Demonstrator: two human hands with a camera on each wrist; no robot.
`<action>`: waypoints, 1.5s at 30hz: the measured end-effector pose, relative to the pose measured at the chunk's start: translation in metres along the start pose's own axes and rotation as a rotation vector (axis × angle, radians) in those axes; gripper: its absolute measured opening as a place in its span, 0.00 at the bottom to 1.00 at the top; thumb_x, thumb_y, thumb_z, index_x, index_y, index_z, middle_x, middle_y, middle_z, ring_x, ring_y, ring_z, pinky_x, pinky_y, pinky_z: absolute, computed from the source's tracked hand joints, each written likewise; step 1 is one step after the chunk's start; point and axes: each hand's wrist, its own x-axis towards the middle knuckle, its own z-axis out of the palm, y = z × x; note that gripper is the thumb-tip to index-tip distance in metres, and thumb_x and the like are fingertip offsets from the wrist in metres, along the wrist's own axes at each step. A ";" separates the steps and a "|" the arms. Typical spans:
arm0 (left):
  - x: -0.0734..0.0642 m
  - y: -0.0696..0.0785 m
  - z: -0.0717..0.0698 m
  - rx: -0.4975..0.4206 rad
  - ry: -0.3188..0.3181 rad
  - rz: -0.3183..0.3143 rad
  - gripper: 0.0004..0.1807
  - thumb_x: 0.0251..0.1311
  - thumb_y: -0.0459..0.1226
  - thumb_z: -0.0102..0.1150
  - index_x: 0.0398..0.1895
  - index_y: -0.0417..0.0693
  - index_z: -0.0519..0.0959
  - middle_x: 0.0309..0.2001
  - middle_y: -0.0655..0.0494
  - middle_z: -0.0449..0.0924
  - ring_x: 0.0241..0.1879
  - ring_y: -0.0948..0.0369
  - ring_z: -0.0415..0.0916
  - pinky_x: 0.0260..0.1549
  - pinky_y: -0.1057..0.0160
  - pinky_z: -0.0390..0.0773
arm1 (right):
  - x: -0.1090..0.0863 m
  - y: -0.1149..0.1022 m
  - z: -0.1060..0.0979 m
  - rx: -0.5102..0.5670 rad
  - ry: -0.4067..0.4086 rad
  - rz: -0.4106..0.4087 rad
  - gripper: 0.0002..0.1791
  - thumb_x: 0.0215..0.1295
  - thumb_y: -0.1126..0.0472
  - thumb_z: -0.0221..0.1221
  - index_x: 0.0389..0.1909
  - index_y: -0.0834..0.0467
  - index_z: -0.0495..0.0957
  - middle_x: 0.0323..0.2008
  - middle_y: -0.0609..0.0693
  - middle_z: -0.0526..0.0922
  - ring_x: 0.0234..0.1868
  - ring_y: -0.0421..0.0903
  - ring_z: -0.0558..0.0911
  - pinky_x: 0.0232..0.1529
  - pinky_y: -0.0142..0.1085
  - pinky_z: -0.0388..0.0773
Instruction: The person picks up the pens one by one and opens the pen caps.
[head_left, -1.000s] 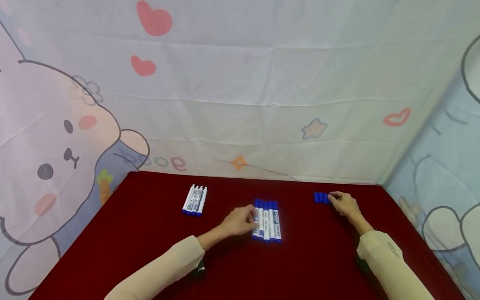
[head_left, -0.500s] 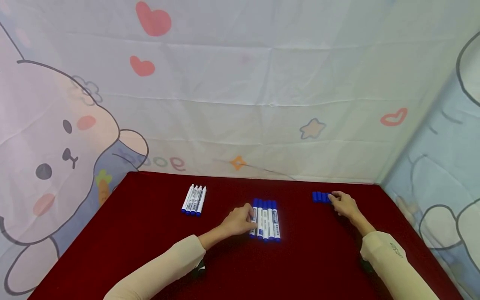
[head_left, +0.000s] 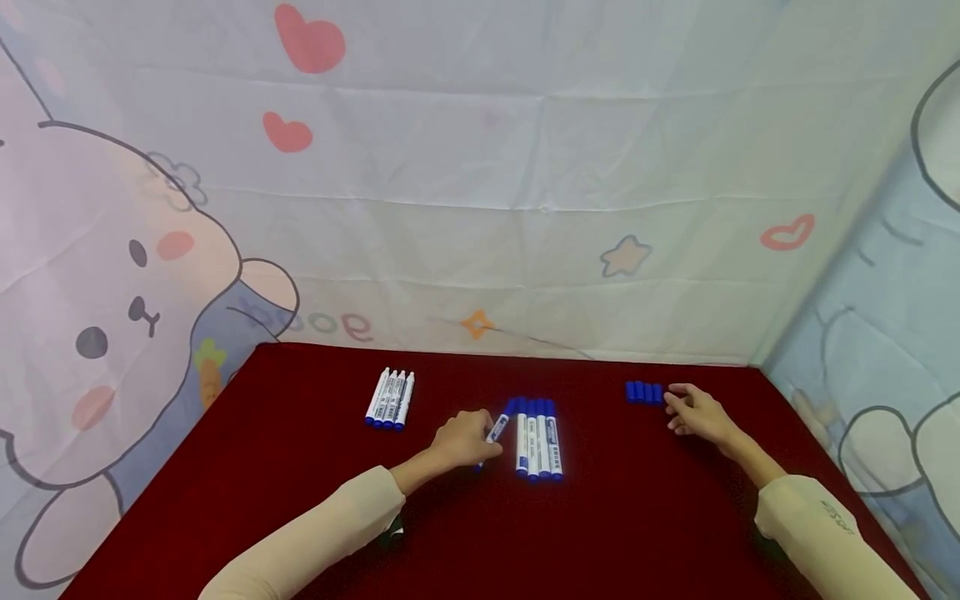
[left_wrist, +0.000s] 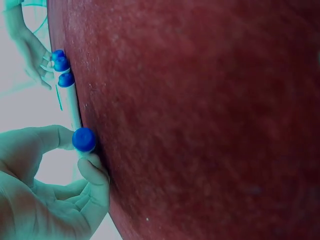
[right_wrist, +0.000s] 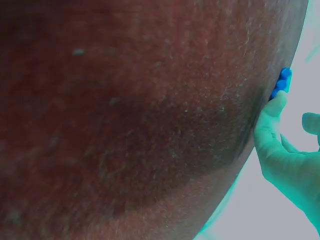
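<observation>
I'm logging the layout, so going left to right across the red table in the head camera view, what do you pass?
Uncapped white markers → left hand pinching a capped marker → row of blue-capped markers → loose blue caps → right hand.

Dark red cloth over the table. At its far left edge, four white pens with blue ends and dark printed labels. Near the middle, three white pens with blue caps and blue ends, grey print along the barrels. Beside them, a tilted pen, white with a blue cap, in the left hand. Near the far right corner, a row of plain blue caps by the right hand. Cream sleeves on both arms. Behind, a pale sheet printed with red hearts, a grey-blue star, an orange star and a pink-cheeked rabbit outlined in dark grey.
</observation>
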 end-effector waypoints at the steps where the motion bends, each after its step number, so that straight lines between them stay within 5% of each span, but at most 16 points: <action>1: 0.001 -0.002 0.000 0.003 0.003 -0.004 0.14 0.55 0.41 0.69 0.40 0.42 0.80 0.21 0.58 0.78 0.19 0.63 0.72 0.16 0.66 0.67 | -0.002 -0.002 0.001 -0.008 0.000 -0.010 0.35 0.83 0.52 0.44 0.74 0.76 0.51 0.49 0.69 0.79 0.35 0.41 0.83 0.37 0.33 0.84; 11: 0.003 -0.013 -0.010 0.031 0.047 -0.036 0.08 0.59 0.38 0.60 0.37 0.43 0.80 0.23 0.56 0.73 0.21 0.60 0.66 0.17 0.62 0.64 | -0.018 -0.031 0.011 -0.071 0.014 -0.117 0.30 0.82 0.53 0.48 0.73 0.71 0.59 0.47 0.67 0.82 0.34 0.42 0.83 0.32 0.34 0.82; 18: 0.000 -0.016 -0.021 -0.002 0.054 -0.030 0.09 0.58 0.37 0.60 0.41 0.45 0.78 0.25 0.56 0.74 0.21 0.61 0.66 0.18 0.64 0.63 | -0.027 -0.052 0.026 -0.074 -0.047 -0.173 0.29 0.81 0.54 0.49 0.72 0.70 0.62 0.46 0.64 0.83 0.33 0.43 0.82 0.31 0.35 0.81; 26: -0.005 -0.005 -0.034 -0.108 -0.012 0.147 0.08 0.56 0.31 0.63 0.39 0.42 0.78 0.30 0.53 0.81 0.25 0.64 0.70 0.24 0.69 0.69 | -0.032 -0.072 0.046 -0.065 -0.148 -0.261 0.25 0.81 0.55 0.50 0.68 0.68 0.68 0.43 0.62 0.82 0.32 0.42 0.81 0.30 0.36 0.82; 33: -0.011 0.008 -0.029 -0.136 -0.099 0.317 0.06 0.59 0.28 0.65 0.39 0.40 0.80 0.33 0.48 0.85 0.28 0.65 0.72 0.28 0.70 0.72 | -0.040 -0.083 0.066 -0.047 -0.274 -0.306 0.22 0.82 0.57 0.48 0.66 0.68 0.71 0.40 0.61 0.82 0.30 0.40 0.80 0.28 0.35 0.81; 45: -0.027 0.016 -0.025 -0.011 -0.077 0.382 0.06 0.58 0.30 0.70 0.37 0.46 0.82 0.32 0.56 0.85 0.28 0.68 0.69 0.27 0.70 0.71 | -0.042 -0.107 0.108 0.009 -0.467 -0.316 0.20 0.83 0.54 0.46 0.56 0.64 0.79 0.37 0.57 0.83 0.31 0.42 0.81 0.30 0.32 0.81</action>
